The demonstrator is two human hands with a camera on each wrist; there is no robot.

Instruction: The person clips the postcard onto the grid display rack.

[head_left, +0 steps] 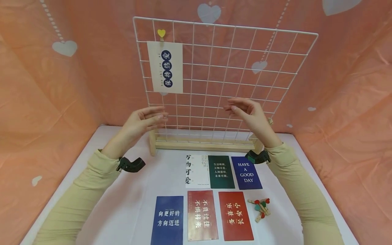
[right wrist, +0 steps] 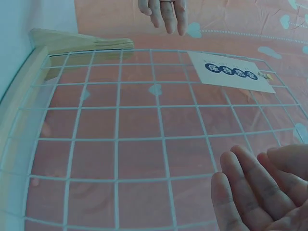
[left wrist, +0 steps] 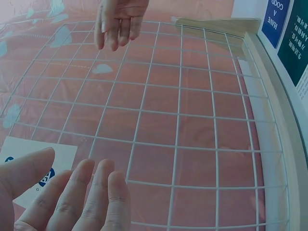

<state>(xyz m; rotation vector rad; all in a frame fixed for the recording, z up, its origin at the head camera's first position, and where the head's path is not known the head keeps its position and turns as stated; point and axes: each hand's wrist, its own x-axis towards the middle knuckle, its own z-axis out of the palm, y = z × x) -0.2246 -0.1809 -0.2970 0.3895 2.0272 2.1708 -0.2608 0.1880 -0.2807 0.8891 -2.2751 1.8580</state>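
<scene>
A white wire grid panel (head_left: 242, 68) stands upright in a wooden base (head_left: 202, 144) at the back of the table. A cream card with blue circles (head_left: 165, 67) hangs on it at the upper left under a yellow heart clip (head_left: 161, 33). My left hand (head_left: 144, 120) is raised in front of the grid's lower left, fingers relaxed, holding nothing. My right hand (head_left: 246, 110) hovers at the lower right of the grid, also empty, fingers loosely extended. The wrist views show the left hand (left wrist: 72, 197) and right hand (right wrist: 260, 185) close to the grid panel (left wrist: 183, 120) (right wrist: 144, 120).
Several cards lie on the white table (head_left: 131, 204): a white one (head_left: 197, 171), a green one (head_left: 221, 172), a blue "HAVE A GOOD DAY" card (head_left: 246, 173), a blue one (head_left: 167, 220), and two red ones (head_left: 202, 215) (head_left: 235, 215). Small wooden heart clips (head_left: 260, 206) lie at the right.
</scene>
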